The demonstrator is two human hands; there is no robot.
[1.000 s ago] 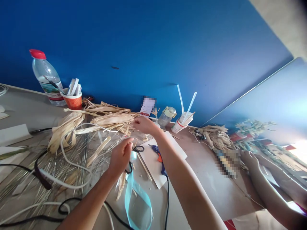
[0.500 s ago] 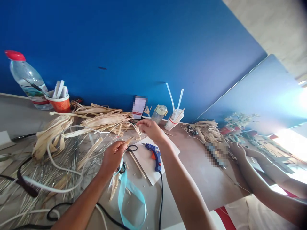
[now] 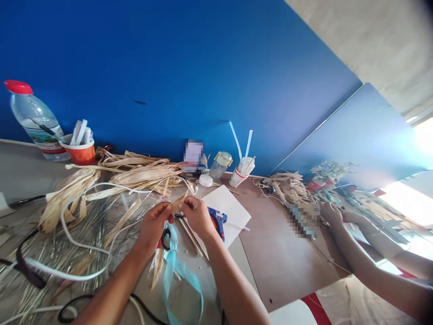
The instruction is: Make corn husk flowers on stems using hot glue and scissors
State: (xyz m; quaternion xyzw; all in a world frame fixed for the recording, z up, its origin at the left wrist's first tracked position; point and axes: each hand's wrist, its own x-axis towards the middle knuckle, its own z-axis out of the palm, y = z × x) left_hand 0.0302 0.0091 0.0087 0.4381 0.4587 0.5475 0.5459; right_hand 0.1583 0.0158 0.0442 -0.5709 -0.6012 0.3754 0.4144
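Both hands met above the worktop point(image 3: 277, 253): the left hand point(image 3: 154, 223) and right hand point(image 3: 196, 216) pinched a dried husk strip point(image 3: 177, 203) between them; short, even grips near its tip would keep it from splitting.

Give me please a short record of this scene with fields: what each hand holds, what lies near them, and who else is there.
left hand: pinches a dry straw strip; a light blue ribbon hangs below it
right hand: pinches the same strip
near the hands: blue glue gun on a white sheet, pile of dry straw
back of the table: water bottle, orange cup
other person: a hand at the right
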